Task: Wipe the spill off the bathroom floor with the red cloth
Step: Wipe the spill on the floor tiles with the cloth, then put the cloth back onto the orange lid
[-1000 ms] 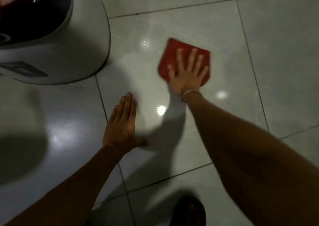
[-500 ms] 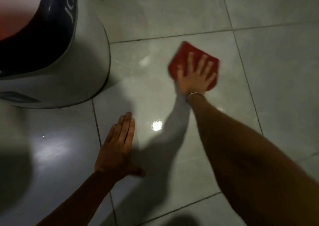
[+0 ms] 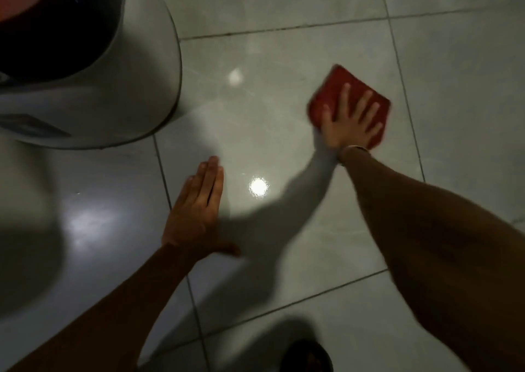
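My right hand (image 3: 350,124) presses flat, fingers spread, on the red cloth (image 3: 338,87), which lies on the floor tile (image 3: 255,121) right of centre. My left hand (image 3: 196,209) is released, palm flat on the floor for support. I think this palm can slip on the glossy, maybe wet tile. The cloth can also bunch under my fingers. I count one cloth, two hands, one white round container (image 3: 136,81).

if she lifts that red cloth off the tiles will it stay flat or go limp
Probably limp: the red cloth lies thin and flat under the spread right hand, with no stiffness showing. It likely slides easily, since the floor is glossy. It looks light, though heavier if it has soaked up spill.
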